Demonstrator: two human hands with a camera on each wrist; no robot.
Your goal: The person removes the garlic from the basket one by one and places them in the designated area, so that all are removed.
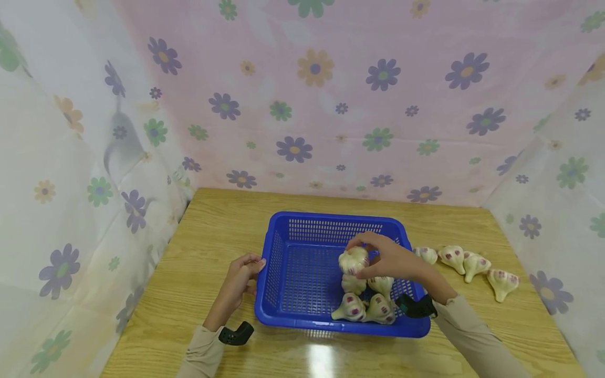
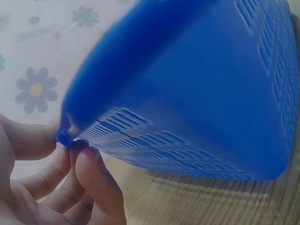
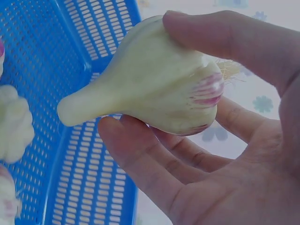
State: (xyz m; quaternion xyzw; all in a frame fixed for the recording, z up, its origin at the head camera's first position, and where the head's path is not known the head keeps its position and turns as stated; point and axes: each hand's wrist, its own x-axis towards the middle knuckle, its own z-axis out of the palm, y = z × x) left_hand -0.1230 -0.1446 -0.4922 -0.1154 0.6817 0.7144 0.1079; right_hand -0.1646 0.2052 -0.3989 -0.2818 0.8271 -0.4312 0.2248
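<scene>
A blue plastic basket [image 1: 302,323] with slotted walls stands on the wooden table. My left hand [image 1: 242,277] pinches its left rim between thumb and fingers, as the left wrist view also shows. Over the basket's right half, my right hand [image 1: 389,258] holds a garlic bulb [image 3: 154,79] between thumb and fingertips, its pale stem pointing out past the fingers. Beneath that hand, several garlic bulbs [image 1: 351,307] with purple marks lie in the basket's near right part. The held bulb overlaps one of them in the head view.
Right of the basket, several more garlic bulbs [image 1: 503,284] lie in a loose row on the wooden table [image 1: 217,226]. Flower-patterned cloth [image 1: 293,121] hangs at the back and on both sides of the table.
</scene>
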